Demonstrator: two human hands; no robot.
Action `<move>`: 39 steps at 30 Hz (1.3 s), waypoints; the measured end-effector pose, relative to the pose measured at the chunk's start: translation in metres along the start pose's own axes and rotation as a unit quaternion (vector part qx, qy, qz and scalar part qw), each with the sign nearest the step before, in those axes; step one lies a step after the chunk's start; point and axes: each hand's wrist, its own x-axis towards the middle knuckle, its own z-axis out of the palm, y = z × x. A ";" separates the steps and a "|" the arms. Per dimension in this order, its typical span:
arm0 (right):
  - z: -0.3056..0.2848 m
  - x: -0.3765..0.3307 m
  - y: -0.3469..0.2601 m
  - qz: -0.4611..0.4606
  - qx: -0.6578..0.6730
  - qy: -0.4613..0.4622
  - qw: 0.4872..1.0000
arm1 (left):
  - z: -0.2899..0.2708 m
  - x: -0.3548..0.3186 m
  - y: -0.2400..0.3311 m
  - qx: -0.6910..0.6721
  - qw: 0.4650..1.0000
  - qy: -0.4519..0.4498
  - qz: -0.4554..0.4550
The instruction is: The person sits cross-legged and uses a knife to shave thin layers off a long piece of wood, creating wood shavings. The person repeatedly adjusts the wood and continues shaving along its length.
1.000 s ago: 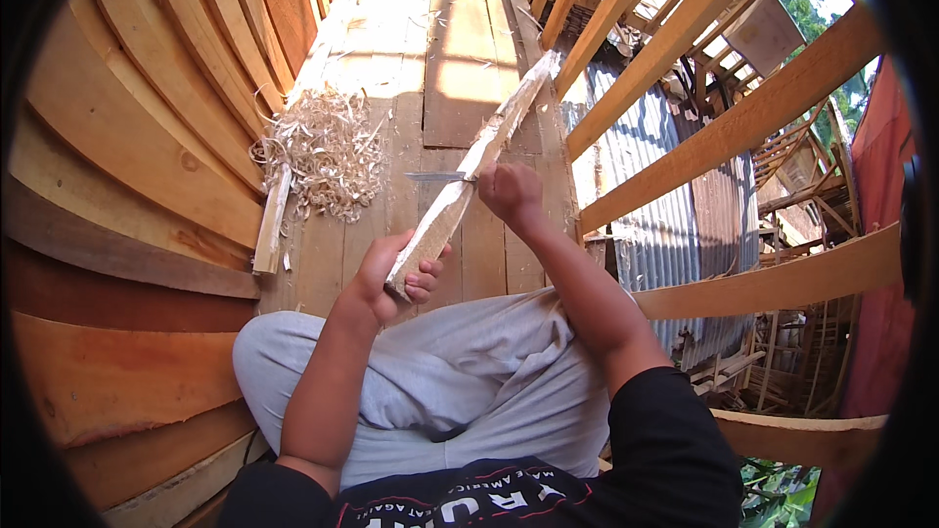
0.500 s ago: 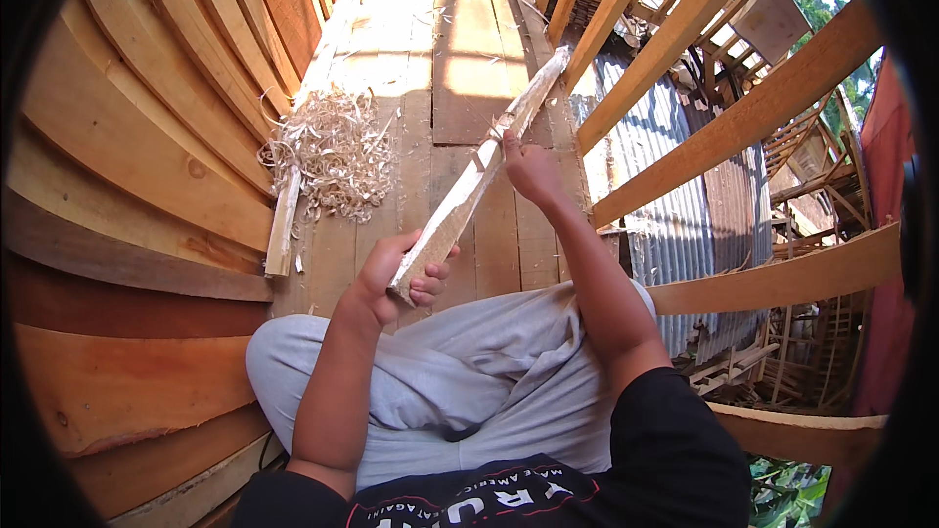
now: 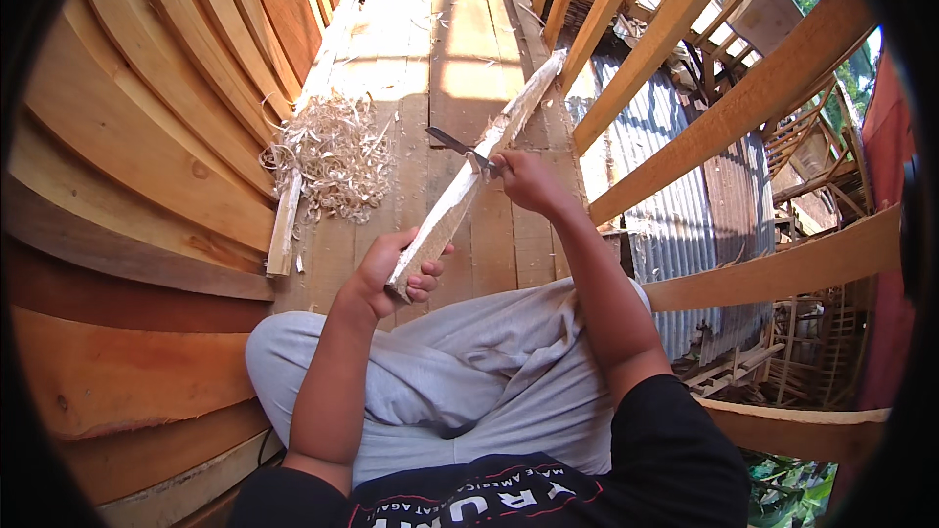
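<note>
A long pale stick of wood [image 3: 452, 207], shaved white along its upper face, slants from near my lap up to the far right. Its near end lies in my left hand [image 3: 391, 274], whose fingers wrap round it from below. My right hand [image 3: 525, 181] is closed on the handle of a knife [image 3: 453, 142]. The dark blade crosses the stick about midway and points to the left. Just beyond the blade the stick's surface looks rough and splintered. Most of the knife's handle is hidden in my fist.
A heap of curly wood shavings [image 3: 337, 158] lies on the plank floor [image 3: 386, 68] at the left, with a short wood piece [image 3: 284, 225] beside it. Stacked boards [image 3: 137, 127] wall the left side. Slanted wooden railing posts [image 3: 724, 132] stand at the right, above corrugated metal sheets [image 3: 675, 205].
My right hand has come slightly nearer along the stick. The knife blade, hardly distinguishable before, now shows plainly across the wood. My left hand keeps its hold.
</note>
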 end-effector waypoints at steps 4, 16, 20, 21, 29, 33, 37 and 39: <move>-0.002 -0.002 -0.002 -0.003 -0.032 -0.021 0.999 | -0.006 0.000 0.001 -0.014 1.000 -0.005 -0.005; 0.001 0.004 -0.005 0.125 0.069 -0.124 0.982 | -0.007 0.002 0.003 0.031 0.999 0.026 -0.006; -0.001 0.000 -0.012 0.259 0.324 -0.187 0.890 | -0.010 0.002 0.003 0.046 0.998 0.035 0.002; -0.001 0.001 -0.009 0.287 0.368 -0.186 0.865 | -0.009 0.003 0.003 0.052 0.998 0.036 0.004; -0.021 0.010 0.026 0.323 0.685 0.169 0.631 | -0.005 0.009 0.000 0.074 0.996 0.041 0.003; -0.023 0.011 -0.006 0.188 0.487 0.075 0.850 | -0.004 0.008 -0.001 0.087 0.995 0.051 0.008; -0.015 0.017 -0.022 0.123 0.346 -0.030 0.930 | -0.005 0.009 -0.001 0.086 0.995 0.054 0.011; -0.008 0.019 -0.010 0.138 0.375 -0.005 0.917 | -0.002 0.009 0.000 0.093 0.994 0.060 0.012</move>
